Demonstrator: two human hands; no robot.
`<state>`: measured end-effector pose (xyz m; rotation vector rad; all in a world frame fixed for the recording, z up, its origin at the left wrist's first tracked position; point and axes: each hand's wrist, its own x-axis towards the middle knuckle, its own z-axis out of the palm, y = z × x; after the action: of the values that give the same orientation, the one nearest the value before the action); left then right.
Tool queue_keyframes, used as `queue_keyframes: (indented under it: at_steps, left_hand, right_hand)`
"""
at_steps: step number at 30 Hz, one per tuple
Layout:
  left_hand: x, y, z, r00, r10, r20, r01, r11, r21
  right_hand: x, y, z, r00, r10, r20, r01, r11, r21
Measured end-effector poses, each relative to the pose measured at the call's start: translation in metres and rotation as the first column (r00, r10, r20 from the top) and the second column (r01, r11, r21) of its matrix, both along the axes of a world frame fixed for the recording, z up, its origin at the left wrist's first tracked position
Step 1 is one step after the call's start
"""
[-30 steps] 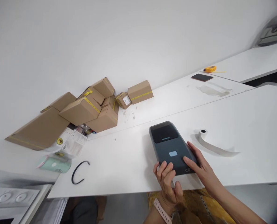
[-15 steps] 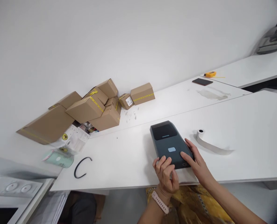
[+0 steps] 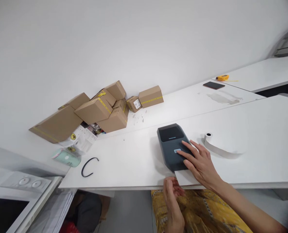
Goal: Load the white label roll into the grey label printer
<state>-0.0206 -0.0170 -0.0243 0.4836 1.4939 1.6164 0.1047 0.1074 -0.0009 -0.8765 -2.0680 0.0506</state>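
Observation:
A dark teal label printer (image 3: 172,158) lies on the white table, with a black window at its far end and a light blue button (image 3: 177,151). My right hand (image 3: 199,161) rests over its right side, fingers spread, one fingertip on the button. From the printer's near end a white paper strip (image 3: 184,177) sticks out toward the table edge, partly under my right hand. My left hand (image 3: 173,197) is at the table's front edge beside the strip, palm turned up, fingers loosely curled with nothing visible in them. A paper roll (image 3: 208,137) with an unrolled tail stands right of the printer.
Several cardboard boxes (image 3: 92,110) are piled against the wall at left. A black headband (image 3: 83,168) and a mint green container (image 3: 67,157) lie at the table's left end. Farther back right are a black tablet-like slab (image 3: 213,85) and a yellow tape measure (image 3: 222,78).
My left hand has let go of the printer and dropped to the table edge. My right hand has moved from its side onto the button. A paper strip now shows at the near end.

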Motion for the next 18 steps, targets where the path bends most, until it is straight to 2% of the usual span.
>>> queue_keyframes:
  at_steps: [3,6,11,14,18]
  left_hand:
    - [0.003,-0.002,0.002,0.948,-0.219,0.231,0.24,0.968,-0.067]
    - [0.008,0.002,0.007,0.915,-0.322,0.243,0.346,0.936,-0.063]
    - [0.017,0.011,0.01,0.882,-0.406,0.238,0.43,0.901,-0.054]
    - [0.019,0.011,0.009,0.867,-0.424,0.261,0.452,0.89,-0.055]
    - [0.014,0.007,0.008,0.878,-0.405,0.254,0.427,0.903,-0.036]
  right_hand:
    - [-0.003,-0.001,0.001,1.0,-0.03,-0.008,0.03,1.0,0.009]
    - [-0.005,-0.001,0.004,0.999,-0.043,-0.014,0.043,0.999,-0.012]
    - [-0.004,-0.001,0.007,0.999,-0.032,-0.031,0.03,0.997,-0.068]
    - [-0.003,0.001,0.006,0.996,-0.008,-0.093,-0.008,0.985,-0.172]
    - [-0.002,-0.001,0.004,0.977,0.048,-0.206,-0.113,0.941,-0.319]
